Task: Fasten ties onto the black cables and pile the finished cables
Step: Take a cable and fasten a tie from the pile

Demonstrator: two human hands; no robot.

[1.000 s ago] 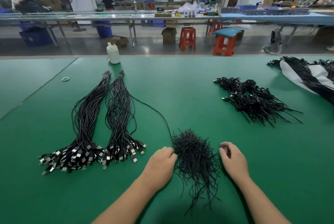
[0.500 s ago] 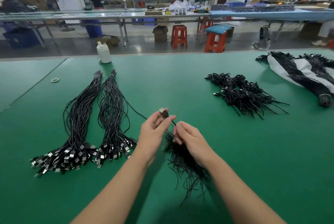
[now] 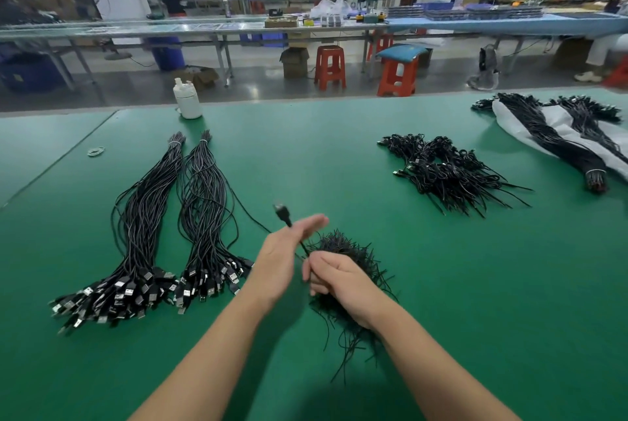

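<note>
Compared with half a second earlier, the left hand (image 3: 289, 259) is no longer pinching the plug of the single black cable (image 3: 282, 213); its fingers are now lying straight and blurred alongside the cable, which is standing up past them with its plug free above the fingertips. The right hand (image 3: 336, 279) is staying curled over the loose heap of black ties (image 3: 343, 244) near the middle of the table's near edge, pinching the lower stretch of that cable where it is meeting the heap. The cable's far length is trailing off left toward two bundles of untied cables (image 3: 200, 213), which are lying side by side toward the left edge of the green table (image 3: 475, 284), plugs pointing at the near edge. The pile of finished cables (image 3: 448, 172) is resting toward the right side. At the far right corner, more banded bundles are lying on a white sheet (image 3: 564, 128). A white bottle (image 3: 187, 99) is standing at the far edge.
</note>
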